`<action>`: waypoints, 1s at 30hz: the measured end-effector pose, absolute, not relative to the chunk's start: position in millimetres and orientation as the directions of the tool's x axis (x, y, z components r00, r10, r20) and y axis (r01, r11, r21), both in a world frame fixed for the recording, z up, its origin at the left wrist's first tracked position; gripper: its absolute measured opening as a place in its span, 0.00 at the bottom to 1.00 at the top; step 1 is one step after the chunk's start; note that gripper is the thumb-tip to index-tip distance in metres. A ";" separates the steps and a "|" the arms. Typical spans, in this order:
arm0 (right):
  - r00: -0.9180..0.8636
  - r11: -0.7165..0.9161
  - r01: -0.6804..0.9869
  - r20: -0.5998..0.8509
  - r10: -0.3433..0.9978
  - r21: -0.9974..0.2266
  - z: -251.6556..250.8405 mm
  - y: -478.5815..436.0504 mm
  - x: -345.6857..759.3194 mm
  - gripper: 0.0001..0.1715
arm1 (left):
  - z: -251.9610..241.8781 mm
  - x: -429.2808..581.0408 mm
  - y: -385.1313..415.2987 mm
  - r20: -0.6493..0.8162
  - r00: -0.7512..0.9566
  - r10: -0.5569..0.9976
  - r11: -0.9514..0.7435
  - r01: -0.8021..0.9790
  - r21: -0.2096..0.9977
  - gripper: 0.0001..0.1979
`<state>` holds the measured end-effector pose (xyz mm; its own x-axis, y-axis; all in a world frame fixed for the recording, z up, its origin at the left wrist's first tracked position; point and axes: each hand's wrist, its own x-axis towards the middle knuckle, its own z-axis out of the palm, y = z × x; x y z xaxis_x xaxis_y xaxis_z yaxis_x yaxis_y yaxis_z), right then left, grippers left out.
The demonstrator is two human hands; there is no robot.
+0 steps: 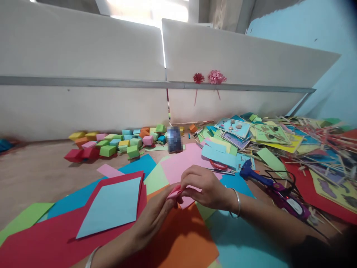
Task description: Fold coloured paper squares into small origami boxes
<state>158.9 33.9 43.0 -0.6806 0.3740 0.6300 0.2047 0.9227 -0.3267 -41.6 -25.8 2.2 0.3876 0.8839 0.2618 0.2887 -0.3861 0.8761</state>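
Left hand (156, 214) and right hand (205, 186) meet, fingertips closed on one small folded pink paper (174, 193), held over an orange sheet (186, 238), with a light-blue sheet (114, 204) on red paper (47, 240) to the left.

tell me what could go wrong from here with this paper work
The small pink paper, pinched between the left hand and right hand, could tear or crease unevenly. The purple tool lies close to the right forearm and might get knocked. The orange sheet below the hands may slide or wrinkle.
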 end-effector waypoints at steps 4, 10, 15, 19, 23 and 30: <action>-0.704 0.932 0.208 0.616 0.354 -0.297 56.9 35.2 152.3 0.08 | 4.4 -43.7 -25.3 0.362 0.330 0.872 -0.473 0.373 0.798 0.13; -0.808 0.944 0.276 0.488 0.329 -0.180 85.3 37.1 134.2 0.06 | 9.3 -47.2 -23.8 0.440 0.174 0.881 -0.467 0.474 0.747 0.14; -0.829 0.944 0.287 0.452 0.330 -0.163 89.4 41.0 132.7 0.04 | 15.8 -49.3 -21.2 0.458 0.207 0.864 -0.496 0.496 0.713 0.16; -0.817 0.952 0.266 0.490 0.305 -0.150 87.7 41.6 137.5 0.09 | 18.4 -49.6 -23.8 0.457 0.240 0.857 -0.511 0.518 0.686 0.17; -0.790 0.965 0.223 0.554 0.263 -0.140 86.2 40.6 138.0 0.11 | 23.7 -45.7 -28.5 0.461 0.223 0.859 -0.507 0.506 0.698 0.12; -0.684 0.972 0.189 0.692 0.230 -0.137 74.4 40.5 134.9 0.15 | 25.7 -43.8 -29.1 0.403 0.246 0.882 -0.469 0.369 0.802 0.13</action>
<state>134.9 40.5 74.4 -0.6838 0.2301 0.6924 0.1889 0.9724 -0.1367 -43.8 -29.1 25.7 0.2455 0.8817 0.4028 0.3685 -0.4693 0.8025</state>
